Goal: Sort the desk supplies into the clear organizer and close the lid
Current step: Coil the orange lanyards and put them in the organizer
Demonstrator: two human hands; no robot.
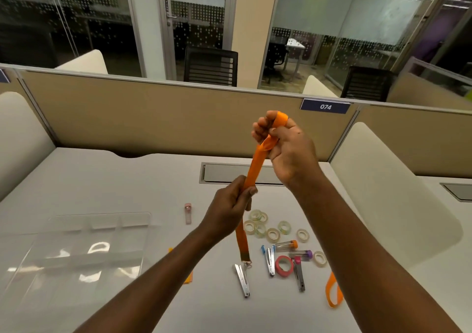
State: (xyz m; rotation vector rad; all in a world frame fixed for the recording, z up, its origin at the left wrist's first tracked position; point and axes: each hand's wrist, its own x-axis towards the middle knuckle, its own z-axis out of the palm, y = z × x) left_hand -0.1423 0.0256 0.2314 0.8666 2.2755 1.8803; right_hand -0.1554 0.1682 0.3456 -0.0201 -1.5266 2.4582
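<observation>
Right hand (283, 148) winds the orange lanyard (255, 164) round its fingers above the desk, left hand (229, 207) pinching it lower; soft, floppy strap, so I'd grip near the dangling metal clip (246, 263).

The scene is lit dimly and warmly from overhead, and the desk (102, 179) is rendered a dull grey-white. A dark shadow is cast along the foot of the partition (153, 108). White streaks of glare are thrown off the organizer (76, 251) and the glass walls (370, 13). Straight lines are bowed by wide-angle distortion, most at the edges. Slight softness is seen throughout.
</observation>
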